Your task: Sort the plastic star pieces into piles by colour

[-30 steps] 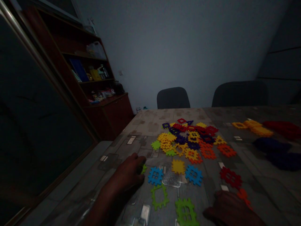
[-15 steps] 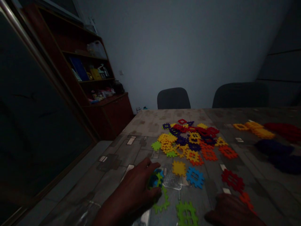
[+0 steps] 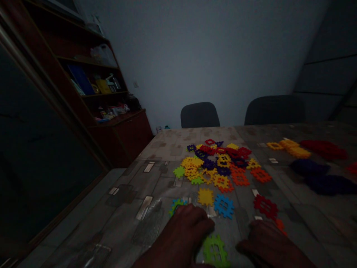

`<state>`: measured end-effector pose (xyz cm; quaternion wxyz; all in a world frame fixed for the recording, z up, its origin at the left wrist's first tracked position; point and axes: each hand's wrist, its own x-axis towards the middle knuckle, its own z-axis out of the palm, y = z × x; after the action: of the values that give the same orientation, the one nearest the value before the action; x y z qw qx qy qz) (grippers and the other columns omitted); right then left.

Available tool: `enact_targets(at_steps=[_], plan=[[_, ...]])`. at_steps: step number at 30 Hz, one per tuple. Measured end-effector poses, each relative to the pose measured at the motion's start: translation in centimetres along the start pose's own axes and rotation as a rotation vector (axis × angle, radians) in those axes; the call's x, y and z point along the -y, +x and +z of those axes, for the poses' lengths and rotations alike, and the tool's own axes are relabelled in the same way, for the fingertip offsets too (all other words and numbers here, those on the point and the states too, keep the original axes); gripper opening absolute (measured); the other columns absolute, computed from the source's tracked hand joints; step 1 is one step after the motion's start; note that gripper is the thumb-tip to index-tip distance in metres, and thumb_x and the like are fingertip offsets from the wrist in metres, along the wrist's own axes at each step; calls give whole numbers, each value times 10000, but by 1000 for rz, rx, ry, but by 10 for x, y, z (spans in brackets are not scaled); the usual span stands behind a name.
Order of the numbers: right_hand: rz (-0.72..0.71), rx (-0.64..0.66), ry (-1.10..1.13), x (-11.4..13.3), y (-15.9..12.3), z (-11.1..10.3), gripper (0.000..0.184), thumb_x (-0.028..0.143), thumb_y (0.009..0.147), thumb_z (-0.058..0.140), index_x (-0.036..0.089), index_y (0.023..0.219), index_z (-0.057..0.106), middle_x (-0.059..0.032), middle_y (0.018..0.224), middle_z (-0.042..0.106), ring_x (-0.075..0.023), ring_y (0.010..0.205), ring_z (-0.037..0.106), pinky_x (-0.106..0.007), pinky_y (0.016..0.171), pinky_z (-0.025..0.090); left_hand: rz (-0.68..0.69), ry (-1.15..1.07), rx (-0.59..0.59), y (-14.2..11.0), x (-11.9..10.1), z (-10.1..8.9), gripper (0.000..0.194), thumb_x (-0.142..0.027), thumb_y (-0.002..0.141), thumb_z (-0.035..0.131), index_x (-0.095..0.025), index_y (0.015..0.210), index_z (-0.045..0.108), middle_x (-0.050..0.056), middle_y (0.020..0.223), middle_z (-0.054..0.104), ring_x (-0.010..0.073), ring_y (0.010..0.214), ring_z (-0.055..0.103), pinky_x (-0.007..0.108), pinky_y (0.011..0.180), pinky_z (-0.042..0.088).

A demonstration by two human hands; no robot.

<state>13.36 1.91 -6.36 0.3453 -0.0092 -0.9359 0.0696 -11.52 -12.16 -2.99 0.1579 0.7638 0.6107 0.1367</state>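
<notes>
My left hand (image 3: 185,229) reaches low over the table, fingers bent and held apart from the thumb. Its fingertips are beside a green notched plastic tile with a window grid (image 3: 215,250). Just behind that hand, partly covered by it, lies a blue-and-green piece (image 3: 177,205). My right hand (image 3: 267,242) rests curled and dark at the lower right, its fingers mostly hidden. An orange piece (image 3: 280,225) and a red window tile (image 3: 266,207) lie right behind it. Between the hands and the pile are a yellow tile (image 3: 205,196) and a blue window tile (image 3: 224,206).
A mixed pile of notched tiles (image 3: 217,163) covers the table's middle. At the right lie yellow (image 3: 298,152), red (image 3: 323,149) and dark blue pieces (image 3: 331,184). Two chairs (image 3: 200,114) stand beyond the table (image 3: 164,149). A shelf cabinet (image 3: 119,134) is at the left.
My left hand has moved right, away from the blue-and-green piece, to the green window tile. My right hand stays near the red and orange pieces. The view has shifted slightly.
</notes>
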Motion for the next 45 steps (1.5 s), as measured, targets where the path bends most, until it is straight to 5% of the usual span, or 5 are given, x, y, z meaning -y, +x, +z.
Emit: enact_targets(at_steps=[17,26,30,36,45], plan=[[79,87,-163,-12,-38,38,312,28,922,471,256,1014,662,29,679,643,-148,615,604,-288,627,421,77,413,-149,7,11,69,442,-294,957,749,-278,1335,521,23,919,676,229,790,608,348,717,432],[175,173,-383,-42,-48,19,523,-42,721,537,325,1073,655,54,900,765,-190,815,722,-348,809,438,100,148,-1,21,8,60,685,-517,920,775,-291,1470,436,91,1166,689,294,1029,634,432,948,477],[191,144,-366,-48,-45,9,457,24,762,546,319,1086,676,23,953,791,-219,874,747,-393,866,467,83,13,36,15,4,24,710,-406,906,797,-297,1508,439,116,1416,608,331,1253,571,527,1120,405],[21,27,-288,-24,-17,-10,241,181,908,551,293,1078,678,11,907,808,-193,768,755,-342,768,556,-177,-166,-107,-14,22,-38,449,-208,975,609,-315,1409,568,54,1490,576,261,1393,489,455,1188,369],[88,76,-161,-28,-22,-1,200,194,932,598,313,1071,677,45,808,776,-157,697,738,-286,755,550,-553,-8,-8,-1,25,-30,596,-276,780,726,-235,1367,635,102,1278,632,317,1201,599,430,1031,466]])
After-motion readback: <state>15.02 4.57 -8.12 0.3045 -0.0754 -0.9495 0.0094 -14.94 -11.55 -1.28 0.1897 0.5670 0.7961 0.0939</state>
